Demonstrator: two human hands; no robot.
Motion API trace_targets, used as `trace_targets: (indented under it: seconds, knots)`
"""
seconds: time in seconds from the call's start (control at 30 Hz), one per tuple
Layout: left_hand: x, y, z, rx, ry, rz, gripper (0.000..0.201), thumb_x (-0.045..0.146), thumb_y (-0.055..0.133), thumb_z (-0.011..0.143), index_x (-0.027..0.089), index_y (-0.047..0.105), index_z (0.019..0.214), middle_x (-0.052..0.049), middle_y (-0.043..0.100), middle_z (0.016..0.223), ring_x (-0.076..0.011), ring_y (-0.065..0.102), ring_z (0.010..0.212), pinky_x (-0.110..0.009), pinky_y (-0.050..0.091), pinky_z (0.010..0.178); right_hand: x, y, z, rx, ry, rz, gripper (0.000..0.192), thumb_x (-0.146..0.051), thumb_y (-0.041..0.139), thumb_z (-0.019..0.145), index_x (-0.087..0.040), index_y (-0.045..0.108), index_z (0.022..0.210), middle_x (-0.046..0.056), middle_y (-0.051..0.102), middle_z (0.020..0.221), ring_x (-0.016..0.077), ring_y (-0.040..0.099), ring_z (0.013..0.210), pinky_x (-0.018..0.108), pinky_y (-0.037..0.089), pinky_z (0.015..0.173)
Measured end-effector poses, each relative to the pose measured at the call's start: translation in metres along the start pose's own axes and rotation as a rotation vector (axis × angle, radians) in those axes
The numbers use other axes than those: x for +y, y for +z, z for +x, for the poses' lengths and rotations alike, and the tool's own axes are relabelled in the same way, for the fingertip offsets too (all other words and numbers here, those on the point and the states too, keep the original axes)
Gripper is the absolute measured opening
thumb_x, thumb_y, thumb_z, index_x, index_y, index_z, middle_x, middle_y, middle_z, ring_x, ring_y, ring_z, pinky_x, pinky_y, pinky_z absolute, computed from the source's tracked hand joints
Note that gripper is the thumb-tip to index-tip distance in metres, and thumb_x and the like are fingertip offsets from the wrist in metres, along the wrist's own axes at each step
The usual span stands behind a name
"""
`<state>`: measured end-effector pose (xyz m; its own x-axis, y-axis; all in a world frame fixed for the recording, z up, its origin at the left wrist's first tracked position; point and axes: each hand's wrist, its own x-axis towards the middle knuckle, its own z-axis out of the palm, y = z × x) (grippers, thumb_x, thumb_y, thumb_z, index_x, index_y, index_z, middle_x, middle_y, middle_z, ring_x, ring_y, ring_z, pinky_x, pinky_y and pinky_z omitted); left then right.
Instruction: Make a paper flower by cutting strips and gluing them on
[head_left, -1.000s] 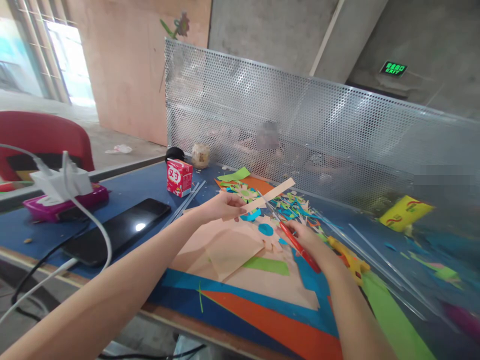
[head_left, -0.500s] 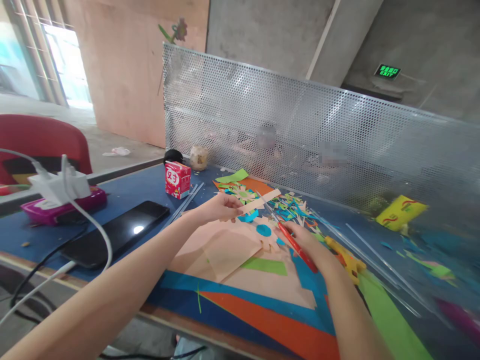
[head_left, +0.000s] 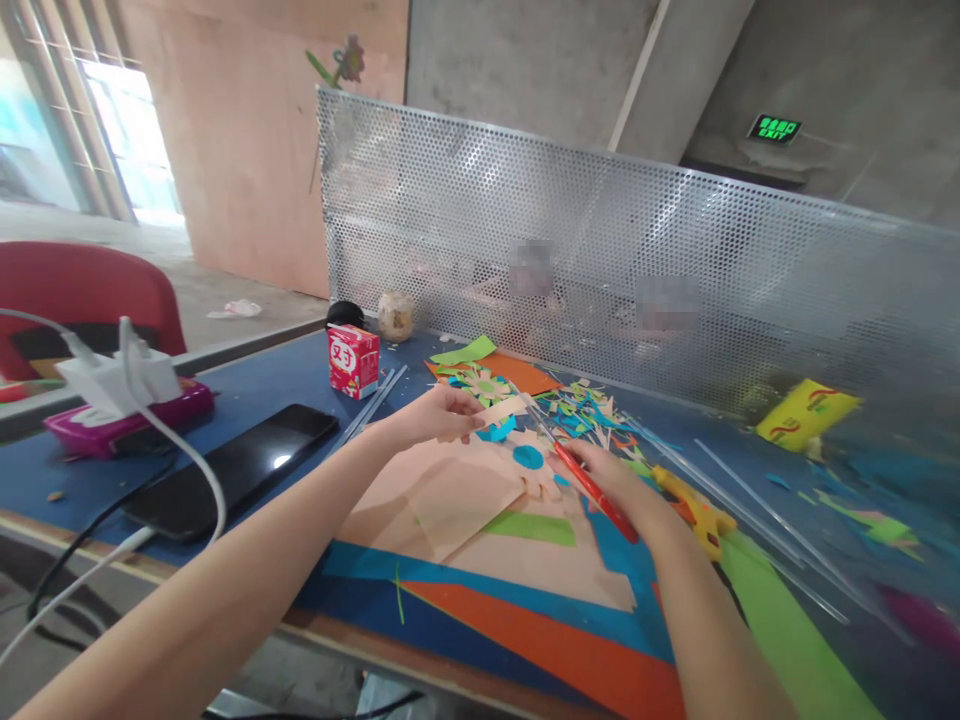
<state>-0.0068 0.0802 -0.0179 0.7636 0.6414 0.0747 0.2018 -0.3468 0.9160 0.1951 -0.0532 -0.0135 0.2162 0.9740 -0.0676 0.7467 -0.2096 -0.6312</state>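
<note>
Between hands | paper strip (head_left: 504, 408) pinched by left hand (head_left: 439, 415) | scissors (head_left: 581, 478) in right hand (head_left: 611, 478)

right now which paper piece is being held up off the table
The short beige strip, pinched in the left hand at the scissors; other sheets lie flat.

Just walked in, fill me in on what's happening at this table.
A person is cutting paper at a blue table strewn with coloured paper sheets and scraps. The left hand pinches a narrow peach paper strip above the table, while the right hand works red-handled scissors, whose blades meet the strip's far end. Beneath the hands lie peach paper sheets and cut paper flowers. A yellow glue gun rests beside the right wrist, and a black phone lies on the left.
</note>
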Motion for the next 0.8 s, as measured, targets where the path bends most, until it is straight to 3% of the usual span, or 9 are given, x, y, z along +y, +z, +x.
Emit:
trace_targets:
  seconds: [0.2,0.43,0.8]
  knots:
    - [0.0011,0.0003,-0.0011,-0.011,0.003,0.014,0.023,0.035,0.058,0.069,0.014,0.06,0.077,0.003,0.053,0.05,-0.0046,0.039,0.04,-0.017,0.028,0.039,-0.0013,-0.0003,-0.002,0.026,-0.006,-0.018,0.038,-0.058,0.046,0.072,-0.021,0.051,0.075,-0.002,0.049,0.057,0.0143,0.049,0.052,0.025,0.037,0.049]
    - [-0.0007,0.0006,0.0004,0.011,0.064,0.027,0.019,0.032,0.059,0.068,0.014,0.062,0.075,0.002,0.058,0.06,-0.0084,0.055,0.052,-0.019,0.039,0.051,-0.0033,0.0014,-0.0022,0.047,-0.099,-0.002,0.033,-0.052,0.051,0.072,-0.02,0.052,0.076,0.002,0.058,0.075,0.0173,0.055,0.069,0.026,0.04,0.06]
    - [-0.0033,0.0009,0.0019,0.001,0.038,-0.007,0.021,0.034,0.059,0.069,0.014,0.062,0.076,0.001,0.058,0.059,-0.0088,0.056,0.052,-0.017,0.037,0.046,-0.0044,0.0002,-0.0047,0.061,-0.096,-0.029,0.032,-0.052,0.05,0.073,-0.02,0.05,0.073,0.002,0.058,0.07,0.0177,0.055,0.067,0.026,0.039,0.059]
